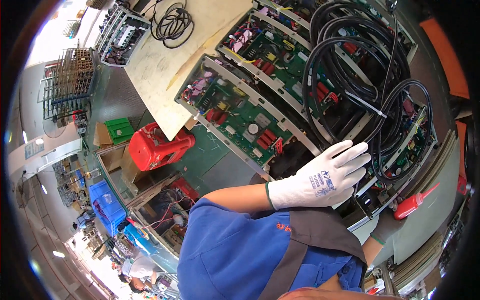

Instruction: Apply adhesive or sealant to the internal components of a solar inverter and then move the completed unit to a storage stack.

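Observation:
My left hand, in a white glove with a green cuff, reaches across in front of my body. Its fingers are stretched out at the near edge of the open electronic units, just below a coil of thick black cable. Nothing shows in its grasp, though the palm is hidden. At the lower right my right hand, in a dark grey glove, is closed around a red squeeze bottle with a long pointed nozzle. Green circuit boards in metal frames stand side by side before me; the cable coil lies on top, bound with a white tie.
A wooden board lies to the left, with a thinner black cable on it. Below stand a red plastic stool, a green crate and a blue bin. Flat sheets are at the right. Another person is at the lower left.

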Action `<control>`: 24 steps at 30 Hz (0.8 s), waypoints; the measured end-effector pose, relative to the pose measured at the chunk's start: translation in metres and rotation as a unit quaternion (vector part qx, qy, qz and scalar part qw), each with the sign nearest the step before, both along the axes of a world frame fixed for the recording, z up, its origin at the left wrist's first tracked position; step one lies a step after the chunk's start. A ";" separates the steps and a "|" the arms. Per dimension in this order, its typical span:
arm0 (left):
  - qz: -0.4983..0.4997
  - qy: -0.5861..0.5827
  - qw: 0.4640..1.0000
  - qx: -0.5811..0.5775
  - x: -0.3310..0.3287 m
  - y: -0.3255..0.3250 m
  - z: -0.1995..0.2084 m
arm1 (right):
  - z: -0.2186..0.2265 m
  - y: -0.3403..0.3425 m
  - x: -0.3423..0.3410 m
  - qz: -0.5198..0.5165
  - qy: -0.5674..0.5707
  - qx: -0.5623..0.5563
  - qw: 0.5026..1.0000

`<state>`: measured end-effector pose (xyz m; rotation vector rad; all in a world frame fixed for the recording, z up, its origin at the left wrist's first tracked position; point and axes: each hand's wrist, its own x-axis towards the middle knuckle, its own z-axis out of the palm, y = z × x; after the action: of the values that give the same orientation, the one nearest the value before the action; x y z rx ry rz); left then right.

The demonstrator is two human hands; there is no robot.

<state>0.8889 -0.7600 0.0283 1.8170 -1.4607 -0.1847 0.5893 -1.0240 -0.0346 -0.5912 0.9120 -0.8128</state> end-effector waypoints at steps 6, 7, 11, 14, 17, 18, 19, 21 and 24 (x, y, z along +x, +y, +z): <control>0.007 -0.040 0.999 0.006 -0.005 0.003 0.001 | 0.019 0.011 0.000 0.044 -0.015 -0.039 0.998; 0.008 -0.034 0.999 -0.003 -0.005 0.003 0.001 | 0.023 0.015 0.002 0.062 -0.052 -0.038 0.996; 0.000 -0.008 0.999 -0.031 -0.002 0.008 0.000 | 0.032 0.031 0.011 0.035 -0.056 -0.025 0.998; -0.005 0.011 0.999 -0.053 -0.002 0.011 -0.003 | 0.034 0.040 0.012 0.014 -0.036 -0.046 0.998; -0.005 0.032 0.996 -0.082 -0.004 0.012 -0.005 | 0.036 0.048 0.004 -0.017 0.015 -0.063 0.998; -0.008 0.027 0.997 -0.076 -0.005 0.012 -0.006 | 0.037 0.051 0.001 -0.028 0.049 -0.095 0.994; -0.012 0.022 0.997 -0.071 -0.006 0.012 -0.006 | 0.040 0.055 -0.005 -0.017 0.010 -0.086 0.996; -0.012 0.000 0.998 -0.069 -0.007 0.013 -0.007 | 0.045 0.062 -0.012 -0.020 -0.030 -0.087 0.996; -0.019 -0.049 0.998 -0.046 -0.007 0.014 -0.008 | 0.053 0.072 -0.014 -0.001 -0.087 -0.106 0.991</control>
<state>0.8814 -0.7458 0.0205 1.7459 -1.5471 -0.0482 0.5751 -0.9523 0.0182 -0.6916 0.6712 -0.9552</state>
